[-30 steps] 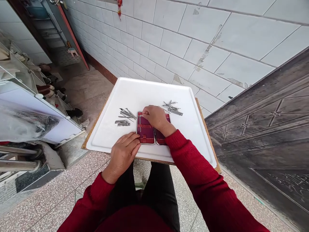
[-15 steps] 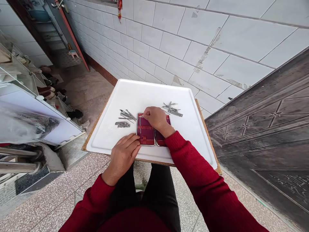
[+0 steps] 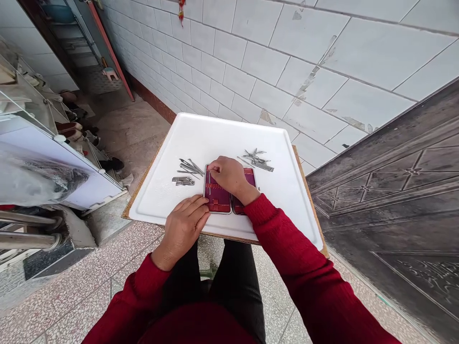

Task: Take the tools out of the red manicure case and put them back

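An open manicure case [image 3: 219, 206] with a purple-red lining and a row of elastic loops lies on a white tray [image 3: 154, 200]. My left hand [image 3: 184, 223] holds its lower left corner, fingers together at the edge. Over the case, my right hand [image 3: 229, 174] is closed in a pinch on a thin metal manicure tool [image 3: 210, 177], which lies along the leftmost loop. The hand covers part of the lining. Left of the case are nail clippers [image 3: 183, 181] and several slim metal tools [image 3: 190, 166]. Beyond its right side is a pile of scissors and other metal tools [image 3: 256, 157].
The tray sits on a wooden board [image 3: 308, 196] above my knees. A tiled wall [image 3: 229, 57] rises behind it, and a dark carved panel [image 3: 394, 191] stands at the right. At the left are a shoe rack [image 3: 71, 131] and a plastic-wrapped white panel [image 3: 46, 162].
The view has shifted slightly. My right hand keeps its pinch at the case's upper left, with the thin tool now lying along the loop. My left hand stays on the corner.
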The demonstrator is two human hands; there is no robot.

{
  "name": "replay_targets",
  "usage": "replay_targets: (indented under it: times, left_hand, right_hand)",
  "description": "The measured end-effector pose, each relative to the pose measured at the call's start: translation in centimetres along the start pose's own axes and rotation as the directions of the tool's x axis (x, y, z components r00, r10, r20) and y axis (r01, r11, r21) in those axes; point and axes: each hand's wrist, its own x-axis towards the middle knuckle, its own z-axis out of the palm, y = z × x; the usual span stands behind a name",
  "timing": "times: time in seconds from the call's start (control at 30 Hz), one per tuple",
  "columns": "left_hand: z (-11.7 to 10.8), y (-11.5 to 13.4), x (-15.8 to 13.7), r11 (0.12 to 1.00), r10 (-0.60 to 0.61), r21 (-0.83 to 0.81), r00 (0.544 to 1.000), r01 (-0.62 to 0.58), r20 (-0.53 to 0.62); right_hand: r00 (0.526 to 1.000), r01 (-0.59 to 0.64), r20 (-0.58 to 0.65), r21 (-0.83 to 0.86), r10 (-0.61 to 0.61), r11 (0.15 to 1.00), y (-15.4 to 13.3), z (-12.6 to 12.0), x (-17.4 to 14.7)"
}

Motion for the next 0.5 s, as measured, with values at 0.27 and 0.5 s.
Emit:
replay_targets:
  times: [0.27, 0.5]
  left_hand:
    - [-0.04, 0.02, -0.01, 1.000, -0.013, -0.010, 1.000, 0.013, 0.020]
    - [0.01, -0.02, -0.13, 0.999, -0.031, -0.027, 0.999, 0.032, 0.028]
  right_hand:
    - [1.000, 0.005, 0.020, -0.017, -0.005, 1.000, -0.24, -0.22, -0.15]
    - [0.999, -0.017, -0.051, 0.016, 0.017, 1.000, 0.64, -0.07, 0.13]
